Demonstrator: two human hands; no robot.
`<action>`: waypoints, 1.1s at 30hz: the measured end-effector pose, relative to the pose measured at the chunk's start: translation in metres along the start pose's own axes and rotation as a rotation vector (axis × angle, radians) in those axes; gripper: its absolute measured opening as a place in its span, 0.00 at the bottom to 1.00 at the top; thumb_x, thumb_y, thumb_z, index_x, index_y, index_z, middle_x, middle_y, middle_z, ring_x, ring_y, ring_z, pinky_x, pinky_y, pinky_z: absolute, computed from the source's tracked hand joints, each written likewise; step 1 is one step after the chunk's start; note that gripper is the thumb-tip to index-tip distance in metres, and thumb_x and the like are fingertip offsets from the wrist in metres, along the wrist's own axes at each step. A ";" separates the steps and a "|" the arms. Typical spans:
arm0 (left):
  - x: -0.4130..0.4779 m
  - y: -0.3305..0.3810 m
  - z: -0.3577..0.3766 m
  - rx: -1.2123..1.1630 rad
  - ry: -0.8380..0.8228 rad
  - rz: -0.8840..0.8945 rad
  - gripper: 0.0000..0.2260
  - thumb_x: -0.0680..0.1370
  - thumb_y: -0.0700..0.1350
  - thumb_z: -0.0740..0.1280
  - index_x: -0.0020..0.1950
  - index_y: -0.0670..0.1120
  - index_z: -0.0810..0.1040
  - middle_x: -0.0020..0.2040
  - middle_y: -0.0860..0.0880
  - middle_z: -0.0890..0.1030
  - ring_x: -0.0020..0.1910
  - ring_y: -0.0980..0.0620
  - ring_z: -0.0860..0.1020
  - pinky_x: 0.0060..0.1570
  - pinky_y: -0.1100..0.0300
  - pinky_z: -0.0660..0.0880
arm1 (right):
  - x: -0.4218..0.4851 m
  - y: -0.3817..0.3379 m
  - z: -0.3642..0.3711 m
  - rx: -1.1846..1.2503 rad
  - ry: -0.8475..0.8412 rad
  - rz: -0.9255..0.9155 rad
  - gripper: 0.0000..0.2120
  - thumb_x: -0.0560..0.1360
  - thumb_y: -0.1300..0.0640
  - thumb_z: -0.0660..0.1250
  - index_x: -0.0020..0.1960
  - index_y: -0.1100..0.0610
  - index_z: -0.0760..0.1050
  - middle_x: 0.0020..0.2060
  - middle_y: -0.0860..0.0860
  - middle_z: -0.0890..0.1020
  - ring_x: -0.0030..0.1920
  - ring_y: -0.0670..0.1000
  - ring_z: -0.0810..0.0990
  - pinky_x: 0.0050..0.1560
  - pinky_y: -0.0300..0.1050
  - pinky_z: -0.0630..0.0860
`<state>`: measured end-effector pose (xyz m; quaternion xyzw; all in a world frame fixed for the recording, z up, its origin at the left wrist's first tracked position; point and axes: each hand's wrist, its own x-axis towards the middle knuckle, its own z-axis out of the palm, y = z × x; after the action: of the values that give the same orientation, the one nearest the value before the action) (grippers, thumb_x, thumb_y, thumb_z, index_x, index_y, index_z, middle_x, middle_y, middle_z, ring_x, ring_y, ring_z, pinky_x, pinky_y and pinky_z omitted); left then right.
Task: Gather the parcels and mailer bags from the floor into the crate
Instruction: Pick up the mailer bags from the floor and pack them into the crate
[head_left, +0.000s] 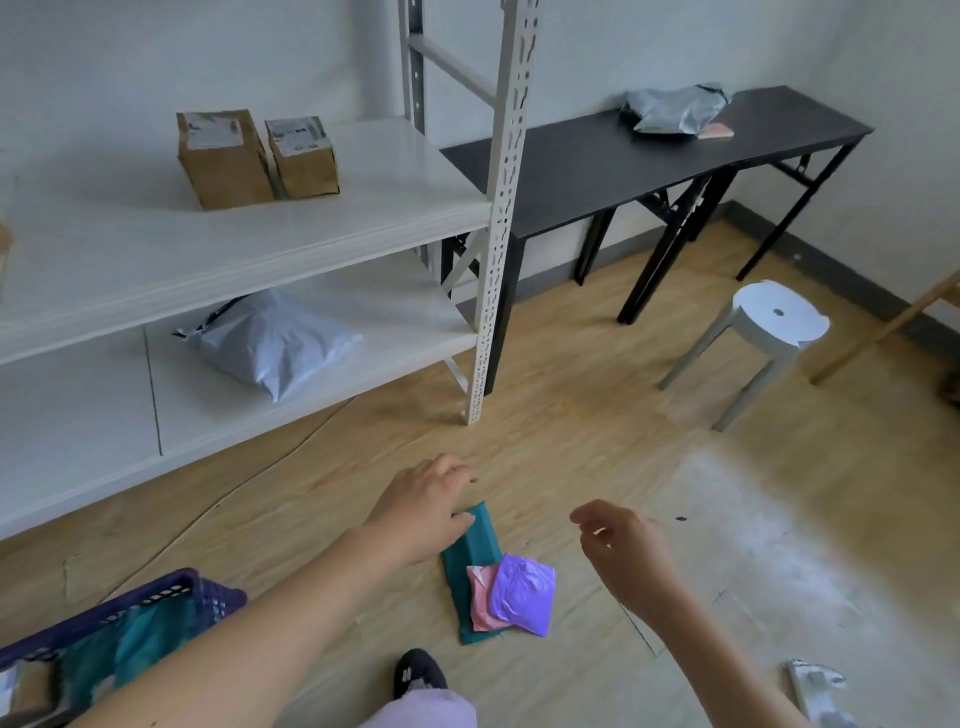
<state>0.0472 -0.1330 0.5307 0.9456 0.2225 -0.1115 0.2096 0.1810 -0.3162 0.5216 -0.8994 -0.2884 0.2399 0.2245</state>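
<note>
Teal mailer bag (470, 551) lies on the floor (571, 441), with a pink mailer (480, 597) and a purple mailer (522, 592) loose on its near end. The left hand (421, 509) rests relaxed on its far end, not gripping. The right hand (623, 551) hovers beside it, loosely curled and empty. Lifting the teal one by that end would likely spill both small ones. The crate (156, 592), at the left, holds another teal bag (119, 644) and a brown parcel (26, 686).

The crate (130, 605) sits left of overlapping mailer bags (522, 592) on the floor (571, 415), shelving (260, 234) behind, a stool (779, 317) farther right.
</note>
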 end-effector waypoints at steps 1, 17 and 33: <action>0.009 0.001 0.002 -0.008 -0.018 -0.007 0.22 0.79 0.51 0.61 0.73 0.50 0.63 0.72 0.53 0.64 0.69 0.51 0.66 0.66 0.59 0.64 | 0.007 0.004 -0.002 -0.005 -0.020 0.019 0.14 0.72 0.65 0.63 0.53 0.53 0.81 0.42 0.47 0.80 0.42 0.47 0.77 0.44 0.35 0.68; 0.118 0.008 0.053 -0.144 -0.130 -0.295 0.21 0.78 0.49 0.62 0.70 0.51 0.66 0.69 0.52 0.66 0.66 0.51 0.69 0.61 0.56 0.68 | 0.154 0.057 -0.009 -0.188 -0.383 -0.065 0.16 0.73 0.63 0.59 0.56 0.51 0.79 0.45 0.45 0.80 0.49 0.48 0.79 0.44 0.36 0.68; 0.200 -0.021 0.252 -0.481 -0.045 -0.784 0.19 0.78 0.46 0.62 0.69 0.50 0.67 0.68 0.51 0.67 0.61 0.50 0.74 0.54 0.57 0.71 | 0.297 0.175 0.133 -0.423 -0.749 -0.120 0.17 0.74 0.61 0.59 0.60 0.48 0.75 0.55 0.45 0.81 0.52 0.48 0.77 0.51 0.37 0.70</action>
<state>0.1826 -0.1533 0.2391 0.7118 0.5784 -0.1479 0.3700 0.3916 -0.2233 0.2325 -0.7581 -0.4444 0.4720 -0.0714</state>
